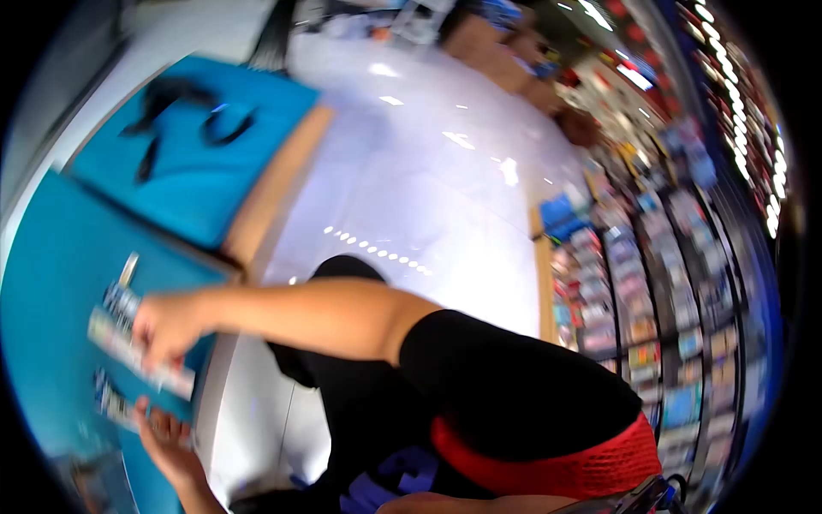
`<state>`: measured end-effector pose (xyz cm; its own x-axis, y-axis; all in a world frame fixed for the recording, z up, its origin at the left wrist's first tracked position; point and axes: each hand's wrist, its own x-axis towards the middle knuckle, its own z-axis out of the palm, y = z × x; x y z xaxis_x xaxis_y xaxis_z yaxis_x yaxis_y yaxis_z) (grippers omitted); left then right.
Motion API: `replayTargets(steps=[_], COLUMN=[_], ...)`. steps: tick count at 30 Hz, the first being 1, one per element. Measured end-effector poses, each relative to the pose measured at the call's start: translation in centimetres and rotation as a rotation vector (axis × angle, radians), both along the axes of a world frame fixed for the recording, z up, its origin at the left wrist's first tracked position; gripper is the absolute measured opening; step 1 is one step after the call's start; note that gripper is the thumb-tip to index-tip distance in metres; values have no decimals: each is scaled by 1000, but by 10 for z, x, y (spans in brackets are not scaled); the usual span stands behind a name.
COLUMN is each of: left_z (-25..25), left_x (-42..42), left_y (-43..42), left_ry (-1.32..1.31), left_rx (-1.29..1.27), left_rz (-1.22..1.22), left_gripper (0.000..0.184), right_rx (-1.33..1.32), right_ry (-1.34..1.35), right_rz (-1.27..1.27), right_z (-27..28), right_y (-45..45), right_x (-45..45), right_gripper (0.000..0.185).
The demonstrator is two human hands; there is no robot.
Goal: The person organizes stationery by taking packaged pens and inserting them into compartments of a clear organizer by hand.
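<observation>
My right hand [175, 324] reaches across from the right over a blue-green surface [51, 283]. Its fingers are closed on a long, narrow, pale package [116, 338], blurred by motion. Just beyond that hand lies a slim item with a dark blue-and-white pattern and a pale end [122, 295]; whether the hand touches it I cannot tell. Lower down, my left hand [167, 437] is curled around a similar narrow patterned package [111, 401], whose far end sticks out to the left. Print on the packages is too smeared to read.
Black straps [175, 98] lie on a second blue-green cushioned top [205, 184] with a wooden edge. Shiny pale floor [411, 188] stretches beyond. Shelves [651, 317] crowded with small packaged goods stand at the right. Brown boxes [479, 47] are at the back.
</observation>
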<state>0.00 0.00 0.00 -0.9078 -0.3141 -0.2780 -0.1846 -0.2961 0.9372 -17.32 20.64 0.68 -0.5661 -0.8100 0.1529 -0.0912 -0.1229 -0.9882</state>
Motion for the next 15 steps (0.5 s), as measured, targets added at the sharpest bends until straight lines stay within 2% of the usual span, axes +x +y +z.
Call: replayTargets(steps=[1,2,3,4,5,6,7,10,11,15], left_z=[0,-4,-3,-43,-62,-89,-105,-80,-73,-66], left_x=[0,-17,-37,-23,1,26,67,66,67,68], left_y=[-26,58,145,136,131,128,154,145,146,158], left_ry=[54,114,192,141,15,-109,-217,-166,-152,-167], left_rx=[22,147,258,131,56,-14,35,-1,-16,-40], left_rz=[-121,43,201,245,214,174,87,-83,-102,-124], left_gripper=[50,46,43,44,46,48,52,64,63,59], right_rx=[-67,-70,144,217,283,287,328,347,373,394], right_ry=[-1,-12,534,463,400,94,-100,120,227,386], right_rz=[59,52,-35,9,59,30,12,-27,-39,-98], right_z=[-7,-7,14,-2,-7,-13,-15,-47,-52,-69], right_y=[-25,-41,61,69,79,93,125,106,100,103], right_x=[12,28,2,40,71,107,148,136,131,125], right_gripper=[21,25,28,28,28,26,25,22,22,28])
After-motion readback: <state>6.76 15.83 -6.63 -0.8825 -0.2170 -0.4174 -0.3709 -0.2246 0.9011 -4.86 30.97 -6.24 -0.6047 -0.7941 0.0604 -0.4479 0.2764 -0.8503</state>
